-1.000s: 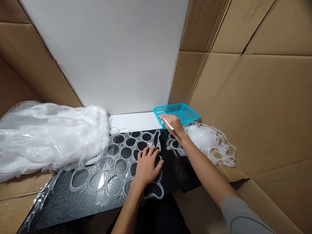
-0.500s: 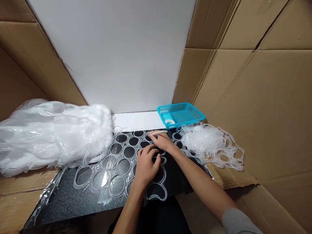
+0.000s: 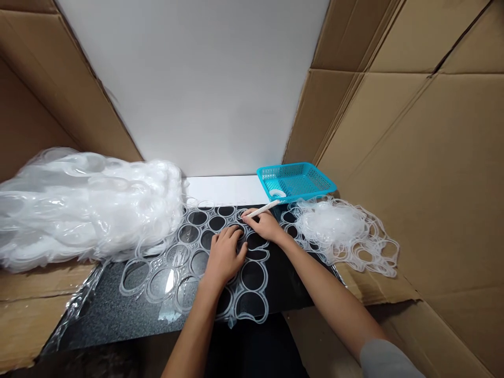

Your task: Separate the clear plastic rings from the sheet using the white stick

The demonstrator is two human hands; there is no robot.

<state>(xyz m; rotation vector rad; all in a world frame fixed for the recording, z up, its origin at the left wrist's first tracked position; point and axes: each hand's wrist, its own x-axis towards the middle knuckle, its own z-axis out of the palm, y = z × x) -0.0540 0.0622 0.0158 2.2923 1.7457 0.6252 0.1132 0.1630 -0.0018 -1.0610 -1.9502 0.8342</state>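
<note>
A clear plastic sheet of joined rings (image 3: 199,261) lies flat over the dark speckled tabletop. On it rests my left hand (image 3: 224,252), palm down with the fingers spread. Just beyond and to the right, my right hand (image 3: 264,224) grips a slim white pen-like tool (image 3: 263,208). The tool slants up to the right, and its lower end meets the sheet near a ring at the far edge. What its tip looks like is hidden by my fingers.
A big heap of clear plastic ring sheets (image 3: 90,205) sits at the left. At the right lies a tangled pile of ring scraps (image 3: 338,226). Behind it stands a blue basket (image 3: 311,184) with a white ring (image 3: 277,193) in it. Cardboard walls (image 3: 433,173) flank the table.
My left hand has slid left and slightly away from me across the sheet. The white tool in my right hand has tipped more upright. The camera view has shifted slightly.
</note>
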